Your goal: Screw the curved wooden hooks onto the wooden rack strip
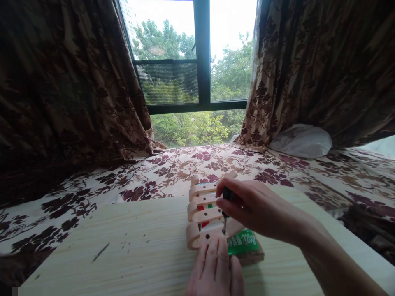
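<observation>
On the pale board [138, 222], the slatted wooden piece [212, 214] is pressed by the left hand [212, 267] (any pinch can't be told); the screwdriver [227, 195] is clamped in the right hand [256, 203]. If it's tilted, slippage could get the left hand jabbed.

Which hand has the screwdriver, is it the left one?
No, the right hand grips the screwdriver, while the left hand touches the wooden piece.

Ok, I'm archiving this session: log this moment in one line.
right hand: grips screwdriver, tip down on pale frame | left hand: on frame's near end | under frame: green printed packet
</observation>
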Action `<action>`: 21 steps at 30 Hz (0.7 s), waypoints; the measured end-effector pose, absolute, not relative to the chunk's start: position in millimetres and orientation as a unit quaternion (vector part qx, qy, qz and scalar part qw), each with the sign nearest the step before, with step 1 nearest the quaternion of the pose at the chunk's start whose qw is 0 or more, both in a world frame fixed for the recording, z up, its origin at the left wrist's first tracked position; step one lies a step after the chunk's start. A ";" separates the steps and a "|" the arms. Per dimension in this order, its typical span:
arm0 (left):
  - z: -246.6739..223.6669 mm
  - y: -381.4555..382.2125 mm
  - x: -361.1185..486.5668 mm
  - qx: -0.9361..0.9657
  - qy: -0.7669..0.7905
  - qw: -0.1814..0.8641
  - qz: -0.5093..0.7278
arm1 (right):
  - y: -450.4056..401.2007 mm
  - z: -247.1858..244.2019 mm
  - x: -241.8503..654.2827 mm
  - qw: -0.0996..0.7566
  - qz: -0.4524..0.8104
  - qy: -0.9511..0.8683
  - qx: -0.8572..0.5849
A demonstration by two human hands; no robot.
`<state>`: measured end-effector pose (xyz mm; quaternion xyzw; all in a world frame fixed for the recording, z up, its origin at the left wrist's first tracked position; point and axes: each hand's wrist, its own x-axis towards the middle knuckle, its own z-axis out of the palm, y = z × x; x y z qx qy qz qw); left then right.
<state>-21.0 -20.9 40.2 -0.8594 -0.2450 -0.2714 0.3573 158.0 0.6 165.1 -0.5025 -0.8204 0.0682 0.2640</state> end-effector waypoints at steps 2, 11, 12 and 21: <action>44.5 -20.4 -16.9 -0.852 -0.228 0.379 -0.281 | 0.7 163.9 157.0 0.271 0.076 -0.829 -0.484; 51.0 -22.2 -10.2 -0.844 -0.234 0.359 -0.324 | 12.7 156.9 159.1 0.280 0.045 -0.772 -0.569; 50.9 -22.0 -10.5 -0.846 -0.228 0.357 -0.323 | 9.8 158.8 159.5 0.279 0.051 -0.786 -0.550; 50.5 -20.2 -8.5 -0.837 -0.225 0.348 -0.357 | 13.6 155.8 155.0 0.280 0.059 -0.778 -0.559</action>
